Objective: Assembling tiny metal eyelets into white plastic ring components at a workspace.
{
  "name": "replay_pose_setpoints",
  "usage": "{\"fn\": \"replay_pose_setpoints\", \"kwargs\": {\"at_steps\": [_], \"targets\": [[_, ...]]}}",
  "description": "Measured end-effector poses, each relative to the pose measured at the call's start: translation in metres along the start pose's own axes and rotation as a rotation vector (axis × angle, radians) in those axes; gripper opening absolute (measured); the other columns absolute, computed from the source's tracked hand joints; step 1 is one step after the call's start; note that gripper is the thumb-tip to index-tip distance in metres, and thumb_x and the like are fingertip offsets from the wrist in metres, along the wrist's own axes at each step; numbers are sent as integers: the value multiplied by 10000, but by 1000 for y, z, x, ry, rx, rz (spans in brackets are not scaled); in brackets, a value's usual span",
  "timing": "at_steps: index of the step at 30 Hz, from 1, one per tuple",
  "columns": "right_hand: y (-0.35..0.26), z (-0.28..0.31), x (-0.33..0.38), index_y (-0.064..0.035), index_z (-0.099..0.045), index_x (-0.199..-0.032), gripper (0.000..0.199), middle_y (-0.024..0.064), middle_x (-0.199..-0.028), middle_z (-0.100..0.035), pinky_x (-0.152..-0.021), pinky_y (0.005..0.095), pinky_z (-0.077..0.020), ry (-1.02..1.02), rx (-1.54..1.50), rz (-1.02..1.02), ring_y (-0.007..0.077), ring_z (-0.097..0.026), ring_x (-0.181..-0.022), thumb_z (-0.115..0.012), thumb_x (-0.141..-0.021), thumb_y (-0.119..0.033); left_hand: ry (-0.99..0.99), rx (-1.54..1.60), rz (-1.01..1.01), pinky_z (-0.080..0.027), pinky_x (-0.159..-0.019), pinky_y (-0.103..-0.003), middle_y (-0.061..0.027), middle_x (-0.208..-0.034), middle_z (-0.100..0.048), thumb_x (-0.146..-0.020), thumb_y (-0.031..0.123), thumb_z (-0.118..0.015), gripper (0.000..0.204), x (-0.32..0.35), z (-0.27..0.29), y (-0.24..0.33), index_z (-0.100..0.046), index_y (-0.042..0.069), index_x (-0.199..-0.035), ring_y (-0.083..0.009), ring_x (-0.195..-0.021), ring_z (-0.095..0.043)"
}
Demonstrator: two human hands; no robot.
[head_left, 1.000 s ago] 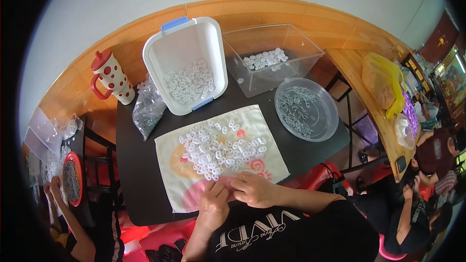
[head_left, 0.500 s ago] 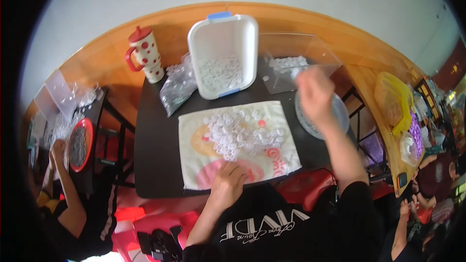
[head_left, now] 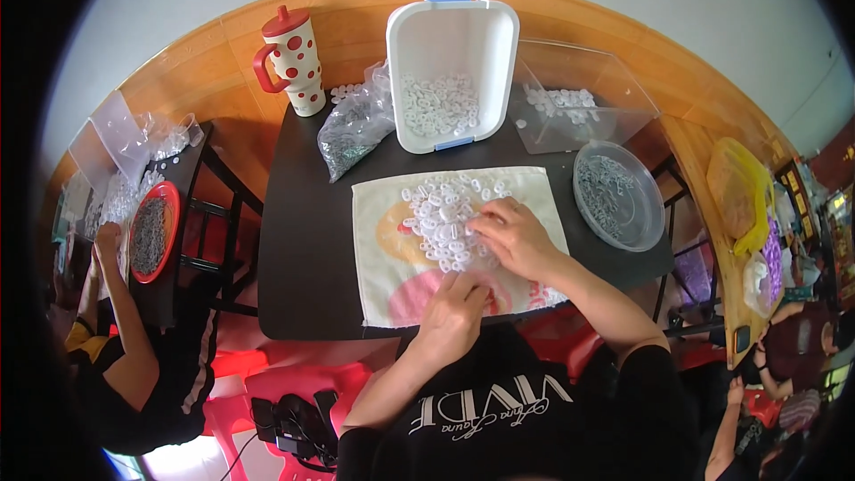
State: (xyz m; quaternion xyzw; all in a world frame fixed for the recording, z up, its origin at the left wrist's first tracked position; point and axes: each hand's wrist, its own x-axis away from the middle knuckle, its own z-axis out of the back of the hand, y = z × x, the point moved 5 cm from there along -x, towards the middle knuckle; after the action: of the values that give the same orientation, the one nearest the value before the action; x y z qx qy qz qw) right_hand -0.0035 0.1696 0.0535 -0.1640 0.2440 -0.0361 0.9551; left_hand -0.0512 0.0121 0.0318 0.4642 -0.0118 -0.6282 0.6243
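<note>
A heap of small white plastic rings (head_left: 441,214) lies on a cream towel (head_left: 374,214) with pink and orange print. At the heap's right side, my right hand (head_left: 515,236) reaches in from the right, fingers stretched out and touching the rings. My left hand (head_left: 451,319) rests on the towel just in front of the heap. Its fingers are curled and pressed together; whatever they hold is hidden. Behind the towel stands a white tub (head_left: 401,80) with blue handles, tipped toward me, with many white rings inside.
A clear box (head_left: 614,120) holds round white pieces. At right sits a clear round tub (head_left: 657,214) of small grey metal parts. At left are a plastic bag (head_left: 356,134) and a dotted tumbler (head_left: 298,67). A co-worker's hand (head_left: 107,240) is beside a red tray (head_left: 175,227).
My right hand has come down from beside the clear box, where it held something small and white, to the ring heap. My left hand stays at the heap's front. The view has shifted slightly.
</note>
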Motion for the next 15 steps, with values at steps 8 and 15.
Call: {"fn": "replay_pose_setpoints", "kwargs": {"at_steps": [8, 15], "targets": [[1, 12, -6, -62, -715, -1017, 250, 119, -1087, -614, -863, 424, -480, -60, -2, 4, 323, -584, -1006, -679, -779, 4, -27, 46, 43, -499, -694, -403, -140, -868, -591, -726, -67, -717, 191, 4, 8, -1, -686, -26, -911, -328, -796, -587], [0, 3, 5, -66, -722, -990, 235, 127, -1177, -591, -887, 435, -450, -107, 67, 29, 337, -563, -1060, -677, -767, -8, -28, 53, 50, -505, -701, -393, -136, -878, -602, -729, -54, -733, 189, 3, 10, -3, -686, -17, -908, -321, -807, -596]]}}
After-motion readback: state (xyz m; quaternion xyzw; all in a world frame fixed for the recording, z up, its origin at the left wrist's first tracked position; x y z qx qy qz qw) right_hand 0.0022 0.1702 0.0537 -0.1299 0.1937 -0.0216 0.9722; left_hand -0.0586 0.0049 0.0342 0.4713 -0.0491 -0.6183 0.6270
